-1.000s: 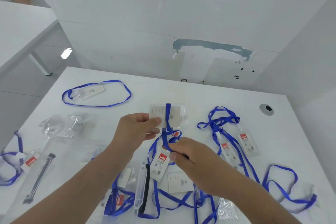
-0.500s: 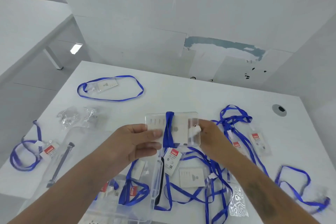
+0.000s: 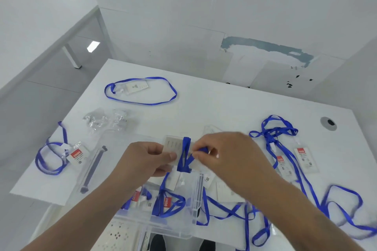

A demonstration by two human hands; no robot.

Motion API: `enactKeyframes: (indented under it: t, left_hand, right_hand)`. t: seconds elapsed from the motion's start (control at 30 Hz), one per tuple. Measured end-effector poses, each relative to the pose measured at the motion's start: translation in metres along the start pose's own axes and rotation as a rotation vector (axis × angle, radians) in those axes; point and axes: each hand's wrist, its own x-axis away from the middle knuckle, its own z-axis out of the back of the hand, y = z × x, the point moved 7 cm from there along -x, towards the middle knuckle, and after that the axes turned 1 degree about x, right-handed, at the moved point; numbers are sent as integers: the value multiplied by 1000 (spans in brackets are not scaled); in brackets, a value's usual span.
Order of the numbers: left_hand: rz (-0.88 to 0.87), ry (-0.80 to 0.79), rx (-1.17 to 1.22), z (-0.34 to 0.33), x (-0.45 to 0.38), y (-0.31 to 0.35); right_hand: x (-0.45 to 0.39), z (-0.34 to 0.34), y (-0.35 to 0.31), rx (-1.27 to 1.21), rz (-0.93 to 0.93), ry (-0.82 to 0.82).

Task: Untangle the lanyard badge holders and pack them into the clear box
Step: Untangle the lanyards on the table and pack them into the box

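Observation:
My left hand [image 3: 150, 159] grips the left end of a clear badge holder [image 3: 173, 145], held above the table. Its blue lanyard strap [image 3: 184, 156] is wound around the holder's middle. My right hand [image 3: 230, 156] pinches that strap at the holder's right side. Below my hands stands the clear box [image 3: 163, 220], with wound lanyards and red-labelled badges [image 3: 166, 203] inside. A tangle of blue lanyards [image 3: 273, 134] with two badge holders [image 3: 305, 159] lies to the right.
A lone lanyard loop with a badge [image 3: 140, 89] lies at the far left of the white table [image 3: 224, 104]. Another lanyard [image 3: 51, 157] sits near the left edge, by the box lid with its dark handle [image 3: 92, 169]. Crumpled plastic bags [image 3: 106, 119] lie behind it.
The strap now wraps around the badge holder. My right hand moved from the holder's right end to over its middle and pinches the strap. The camera tilted down, showing more of the box.

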Motion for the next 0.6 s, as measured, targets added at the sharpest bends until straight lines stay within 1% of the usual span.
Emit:
enactKeyframes:
  t: [0.13, 0.23, 0.3, 0.4, 0.47, 0.53, 0.6]
  left_hand:
    - [47, -98, -7, 12, 9, -9]
    - [112, -150, -16, 24, 12, -23]
    - [172, -170, -33, 32, 10, -38]
    - [238, -116, -33, 45, 3, -62]
    - [212, -51, -58, 51, -6, -72]
    - [151, 0, -175, 54, -13, -78]
    - [110, 17, -296, 53, -18, -83]
  right_hand:
    - [-28, -22, 0, -58, 46, -78]
    - [-35, -45, 2, -247, -32, -174]
    - [-36, -63, 0, -319, -68, -235]
    - [-42, -91, -6, -306, -75, -299]
    - [-45, -106, -6, -269, -78, -330]
    - [-49, -120, -7, -198, -73, -364]
    - [-53, -133, -9, -115, -60, -406]
